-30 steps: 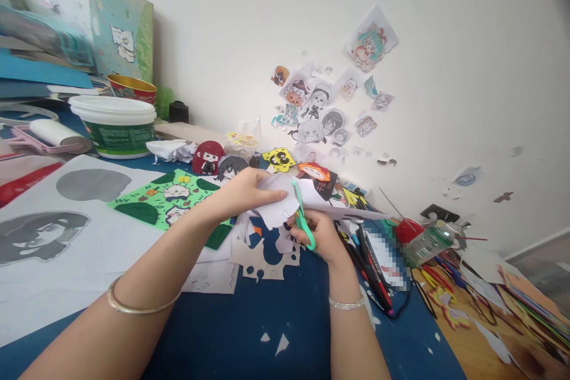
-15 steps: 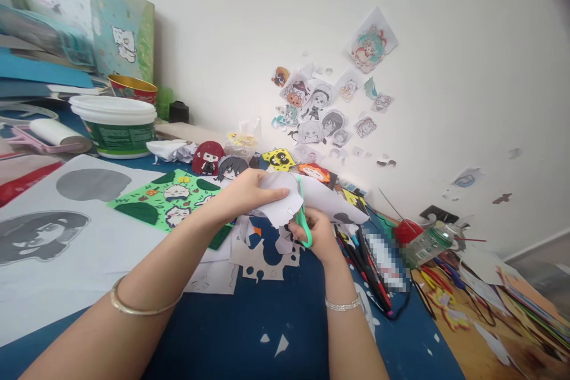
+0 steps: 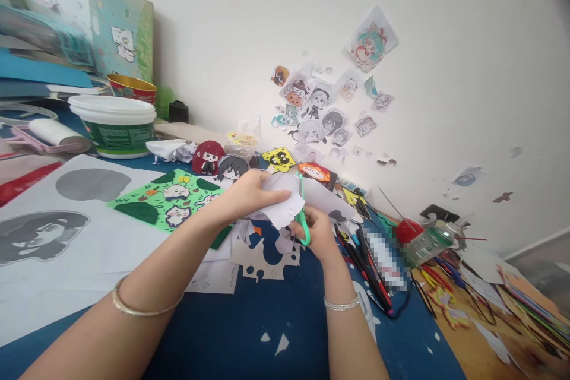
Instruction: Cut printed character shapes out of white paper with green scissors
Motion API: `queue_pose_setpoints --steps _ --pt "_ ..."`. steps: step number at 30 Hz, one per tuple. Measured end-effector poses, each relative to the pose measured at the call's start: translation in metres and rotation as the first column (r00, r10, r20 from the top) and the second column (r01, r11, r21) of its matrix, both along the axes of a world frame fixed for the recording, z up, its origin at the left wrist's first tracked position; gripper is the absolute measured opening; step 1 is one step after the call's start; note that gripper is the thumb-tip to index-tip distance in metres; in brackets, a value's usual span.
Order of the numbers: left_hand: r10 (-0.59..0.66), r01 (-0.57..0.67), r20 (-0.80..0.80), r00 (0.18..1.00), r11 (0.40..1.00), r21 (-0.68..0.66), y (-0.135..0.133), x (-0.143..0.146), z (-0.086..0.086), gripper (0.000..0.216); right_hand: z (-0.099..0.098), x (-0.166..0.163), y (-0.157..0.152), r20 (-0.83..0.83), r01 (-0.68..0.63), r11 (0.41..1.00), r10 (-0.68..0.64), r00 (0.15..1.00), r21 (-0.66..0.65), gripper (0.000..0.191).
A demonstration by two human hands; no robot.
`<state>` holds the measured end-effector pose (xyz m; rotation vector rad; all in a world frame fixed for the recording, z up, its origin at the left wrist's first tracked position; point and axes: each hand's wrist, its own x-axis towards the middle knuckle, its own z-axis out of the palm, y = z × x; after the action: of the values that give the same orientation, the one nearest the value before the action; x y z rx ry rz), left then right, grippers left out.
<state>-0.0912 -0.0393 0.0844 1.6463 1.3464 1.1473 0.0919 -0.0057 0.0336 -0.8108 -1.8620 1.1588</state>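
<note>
- White paper (image 3: pixel 279 208) is pinched by the left hand (image 3: pixel 255 191), thumb closed over it, right of the green sheet (image 3: pixel 159 205).
- Scissors (image 3: pixel 304 227) are gripped by the right hand (image 3: pixel 319 236), fingers curled, farther right of that sheet.

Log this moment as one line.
left hand: holds white paper | right hand: holds green scissors, alongside paper | paper scraps: on blue tabletop

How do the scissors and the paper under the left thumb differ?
The scissors have green handles; the paper is white. The scissors are in the right hand, the paper in the left hand. The scissors look long and narrow; the paper looks broader. Both are held above the table.
</note>
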Motion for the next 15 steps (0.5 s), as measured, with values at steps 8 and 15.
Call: queue_pose_setpoints --steps 8,15 --pt "-0.005 0.005 0.028 1.0 1.0 -0.019 0.0008 -0.0007 -0.0023 0.036 -0.0007 0.0007 0.0002 0.009 0.027 1.0 -0.027 1.0 0.015 0.024" --pt "0.032 -0.033 0.011 0.999 0.998 0.05 0.0037 0.0037 -0.0065 0.036 0.0005 -0.0005 -0.0009 0.02 0.034 0.999 -0.035 0.999 0.011 0.019"
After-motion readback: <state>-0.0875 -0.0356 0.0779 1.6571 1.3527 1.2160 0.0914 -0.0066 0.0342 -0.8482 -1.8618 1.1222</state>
